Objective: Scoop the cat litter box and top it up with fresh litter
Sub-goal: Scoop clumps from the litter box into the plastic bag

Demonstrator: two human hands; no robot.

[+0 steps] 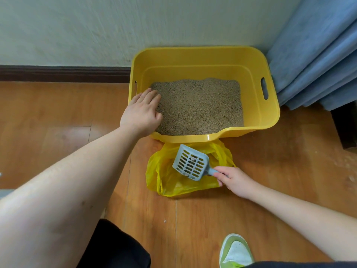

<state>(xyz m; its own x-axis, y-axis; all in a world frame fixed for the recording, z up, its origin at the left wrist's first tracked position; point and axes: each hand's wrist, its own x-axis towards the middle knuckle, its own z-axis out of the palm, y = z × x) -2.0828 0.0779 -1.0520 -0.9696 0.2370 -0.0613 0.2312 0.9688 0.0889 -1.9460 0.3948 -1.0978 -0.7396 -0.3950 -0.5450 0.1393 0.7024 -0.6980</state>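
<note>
The right hand (pixel 234 181) grips the scoop (pixel 190 165) over the yellow bag (pixel 173 182), just in front of the litter box (pixel 258 105). The left hand (pixel 142 113) rests open, steadying the box's left rim.

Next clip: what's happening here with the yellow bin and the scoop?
A person is cleaning a litter box. The left hand rests on the near left rim of the yellow litter box, which holds litter. The right hand holds the blue slotted scoop over an open yellow plastic bag on the floor, a few clumps in it.
</note>
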